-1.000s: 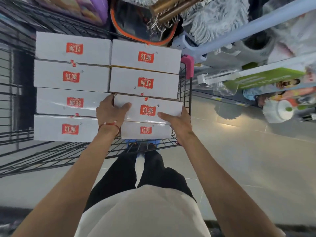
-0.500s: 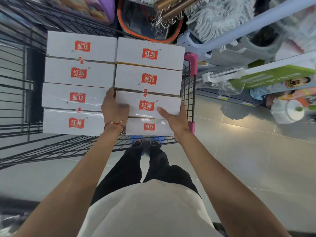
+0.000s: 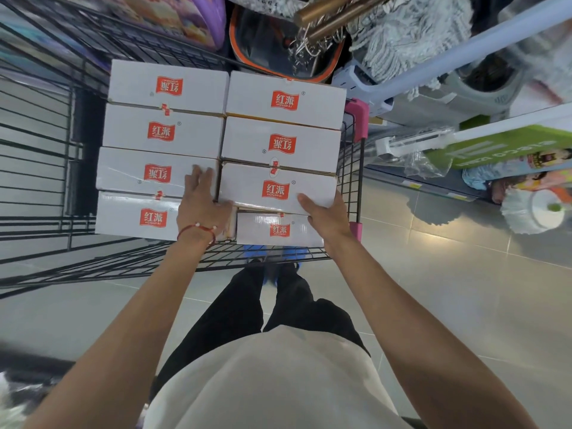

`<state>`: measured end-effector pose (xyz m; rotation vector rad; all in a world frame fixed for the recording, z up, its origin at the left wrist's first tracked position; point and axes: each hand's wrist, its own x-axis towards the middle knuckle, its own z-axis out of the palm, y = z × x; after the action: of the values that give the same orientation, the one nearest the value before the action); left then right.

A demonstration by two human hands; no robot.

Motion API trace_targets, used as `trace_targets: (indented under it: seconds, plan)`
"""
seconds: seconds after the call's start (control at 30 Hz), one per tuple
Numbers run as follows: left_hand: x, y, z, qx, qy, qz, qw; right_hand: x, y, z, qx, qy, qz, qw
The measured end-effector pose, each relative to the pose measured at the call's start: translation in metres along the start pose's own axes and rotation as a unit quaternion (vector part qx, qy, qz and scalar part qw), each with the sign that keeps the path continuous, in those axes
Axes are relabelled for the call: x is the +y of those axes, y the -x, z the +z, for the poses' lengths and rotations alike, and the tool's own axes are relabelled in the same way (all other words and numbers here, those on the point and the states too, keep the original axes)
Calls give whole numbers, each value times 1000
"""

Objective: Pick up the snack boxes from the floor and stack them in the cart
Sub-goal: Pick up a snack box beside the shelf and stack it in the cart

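Observation:
Several white snack boxes with red logos fill the black wire cart (image 3: 353, 168) in two columns. The third box in the right column, a snack box (image 3: 277, 188), lies on top of a lower box (image 3: 278, 230) that juts out at the near edge. My left hand (image 3: 201, 202) presses against its left end, fingers straight and resting on the neighbouring left-column box (image 3: 139, 173). My right hand (image 3: 325, 218) holds its near right corner, thumb on top and fingers hidden beneath.
Shelves with mop heads (image 3: 411, 35), a green package (image 3: 495, 150) and a white round mop head (image 3: 538, 212) crowd the right side. Bags and a dark orange-rimmed item (image 3: 266, 44) stand behind the cart. Grey tiled floor (image 3: 448, 289) spreads to the right and near me.
The held box has slid forward against the box ahead of it. My left hand's fingers have stretched out onto the neighbouring box. My right hand stays on the right corner.

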<state>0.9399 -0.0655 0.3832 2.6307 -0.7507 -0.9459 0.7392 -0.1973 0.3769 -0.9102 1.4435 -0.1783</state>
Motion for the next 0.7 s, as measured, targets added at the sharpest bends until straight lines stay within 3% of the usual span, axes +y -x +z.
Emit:
trace_targets:
  seconds: [0.37,0.7]
  plan:
    - [-4,14,-2,-5,-37,17,999,-2,9,5,-30,-23,21,999]
    - [13,51,0,22,62,115,991,14,85,-26,75,-137,-15,988]
